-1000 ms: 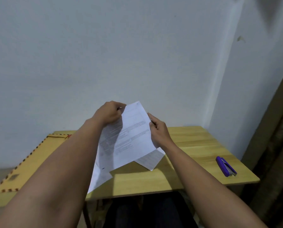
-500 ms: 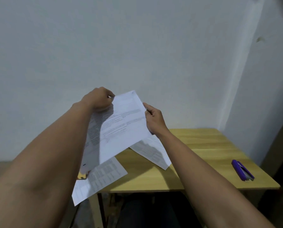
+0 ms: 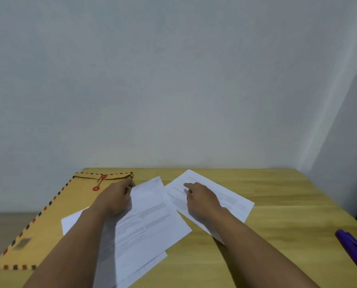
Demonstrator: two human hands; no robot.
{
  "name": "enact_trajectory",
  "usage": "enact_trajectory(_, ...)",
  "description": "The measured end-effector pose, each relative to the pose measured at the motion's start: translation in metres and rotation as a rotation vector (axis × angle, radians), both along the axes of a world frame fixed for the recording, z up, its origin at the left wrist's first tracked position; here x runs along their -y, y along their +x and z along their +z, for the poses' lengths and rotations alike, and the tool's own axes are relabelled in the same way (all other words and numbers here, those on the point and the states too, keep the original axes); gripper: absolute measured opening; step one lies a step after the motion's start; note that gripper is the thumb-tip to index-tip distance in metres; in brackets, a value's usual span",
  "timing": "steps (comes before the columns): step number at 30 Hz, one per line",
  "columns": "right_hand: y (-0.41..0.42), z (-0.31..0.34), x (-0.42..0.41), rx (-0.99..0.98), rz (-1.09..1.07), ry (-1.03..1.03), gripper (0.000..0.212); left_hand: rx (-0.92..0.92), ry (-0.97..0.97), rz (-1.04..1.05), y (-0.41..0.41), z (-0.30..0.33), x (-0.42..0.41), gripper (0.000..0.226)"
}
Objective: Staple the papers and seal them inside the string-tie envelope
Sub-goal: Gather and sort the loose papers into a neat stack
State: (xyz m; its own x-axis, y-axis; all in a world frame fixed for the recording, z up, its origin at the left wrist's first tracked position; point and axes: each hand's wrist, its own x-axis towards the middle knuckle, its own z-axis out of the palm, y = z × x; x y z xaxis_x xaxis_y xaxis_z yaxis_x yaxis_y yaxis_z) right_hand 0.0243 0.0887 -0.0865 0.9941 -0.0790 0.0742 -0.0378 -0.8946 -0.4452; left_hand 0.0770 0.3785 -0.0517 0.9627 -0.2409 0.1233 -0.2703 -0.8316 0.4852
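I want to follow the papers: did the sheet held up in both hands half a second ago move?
Yes. The sheet went down onto the table; it now lies flat under the left hand, no longer raised before the wall.

- Stapler (image 3: 355, 253), purple, at 4 o'clock: far end cut off by the right edge; blurred, so its jaw and any staples cannot be made out.
- Printed text on the papers (image 3: 150, 217): lines visible, too small and soft to read.
- Lower sheet (image 3: 73, 220) at 8 o'clock: mostly hidden under the left forearm and the upper sheets.
- Left hand (image 3: 116, 197): fingertips hidden behind the knuckles; grip on the paper edge cannot be told.
- Envelope (image 3: 55, 217): right side covered by arm and sheets.
- Desk (image 3: 277, 225): near edge cut off at 6 o'clock.
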Motion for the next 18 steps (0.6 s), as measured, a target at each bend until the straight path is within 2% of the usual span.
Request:
enact_trajectory(3, 0.019, -0.006, 0.015, -0.087, 0.032, -0.321, 0.033, -0.002, -0.024, -0.004, 0.013, -0.013, 0.001, 0.019)
enact_trajectory(8, 0.034, -0.009, 0.025, -0.069, -0.025, -0.458, 0.049, -0.034, -0.057, 0.006, 0.025, -0.028, -0.002, 0.022)
enact_trajectory(13, 0.039, 0.004, 0.031, -0.056, -0.091, -0.416, 0.053, -0.051, -0.066, -0.008, 0.028, -0.033, 0.004, 0.024)
enact_trajectory(16, 0.05, 0.015, 0.035, -0.052, -0.043, -0.363, 0.05, -0.03, -0.084, -0.019, 0.031, -0.033, 0.008, 0.023)
enact_trajectory(18, 0.06, 0.019, 0.038, -0.08, 0.036, -0.308, 0.058, -0.02, -0.085, -0.034, 0.034, -0.034, 0.01, 0.021)
